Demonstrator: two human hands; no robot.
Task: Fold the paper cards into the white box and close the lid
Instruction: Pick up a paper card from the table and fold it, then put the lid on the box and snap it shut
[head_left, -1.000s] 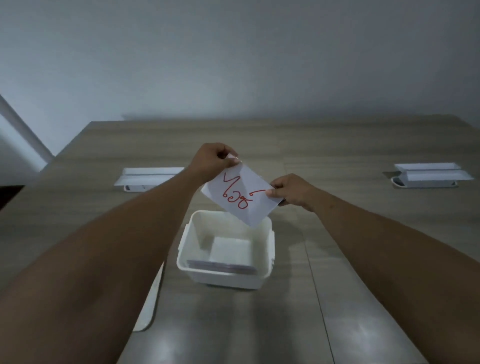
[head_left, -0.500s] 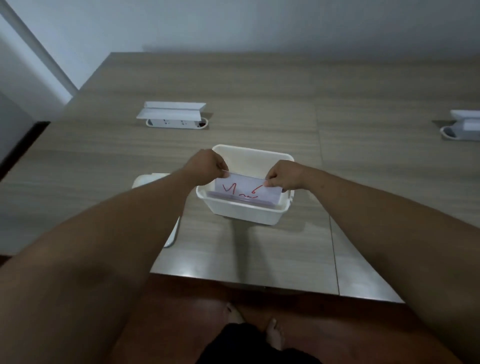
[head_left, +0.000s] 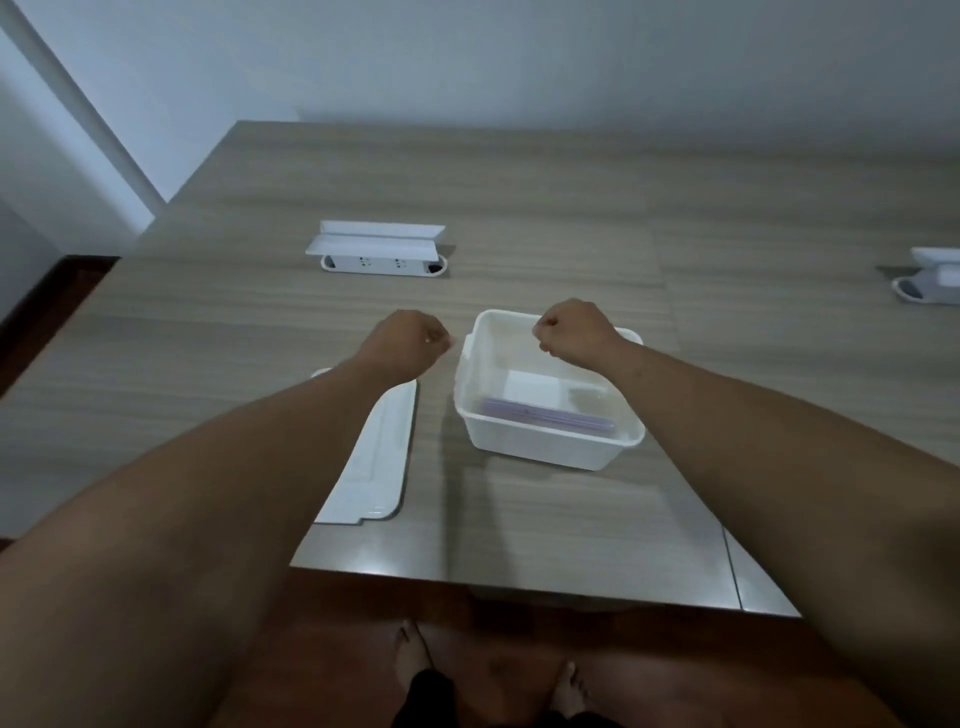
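The white box (head_left: 545, 449) stands open on the table near its front edge. Inside it lie folded white paper cards (head_left: 535, 389) and a purplish stack along the near wall. The white lid (head_left: 379, 457) lies flat on the table just left of the box, partly under my left forearm. My left hand (head_left: 410, 340) hovers left of the box's far corner, fingers curled with nothing in them. My right hand (head_left: 571, 332) hangs over the box's far rim, also curled and holding nothing.
A white power strip with a raised cover (head_left: 382, 254) sits further back on the wooden table (head_left: 571, 208). Another white socket unit (head_left: 930, 280) is at the far right edge. The table's front edge (head_left: 519, 582) is close to me; my feet show below it.
The card with red writing, held by both hands above and then at the box, has been let go into the box. Both hands have lifted away, and the camera has tilted down.
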